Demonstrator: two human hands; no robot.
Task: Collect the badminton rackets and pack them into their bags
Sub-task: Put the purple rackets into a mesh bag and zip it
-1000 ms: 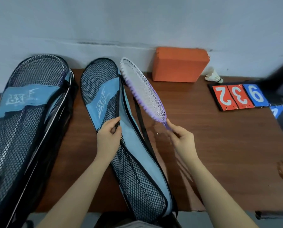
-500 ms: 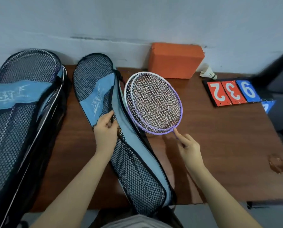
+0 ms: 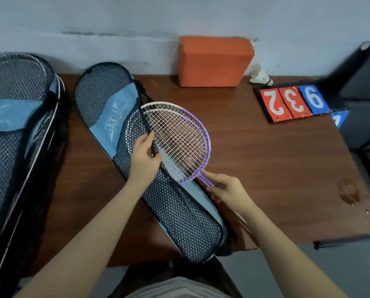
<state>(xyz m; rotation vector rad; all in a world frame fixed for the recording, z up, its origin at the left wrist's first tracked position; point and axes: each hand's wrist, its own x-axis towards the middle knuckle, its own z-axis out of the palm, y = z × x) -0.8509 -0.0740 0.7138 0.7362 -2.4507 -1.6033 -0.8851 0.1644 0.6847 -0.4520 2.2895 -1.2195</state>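
A brown wooden desk [image 3: 265, 168] stands against a pale wall. At the far left lies a zipped mesh bag [image 3: 14, 136]. Centre-left, the open bag [image 3: 106, 104] lies slantwise; the left hand [image 3: 144, 160] pinches its soft mesh flap and lifts the edge. Two purple rackets [image 3: 179, 143], heads stacked, sit partly under that flap. The right hand [image 3: 227, 190] pinches their thin shafts just below the heads. They look light and stiff, the strings delicate; the shafts are the sensible hold.
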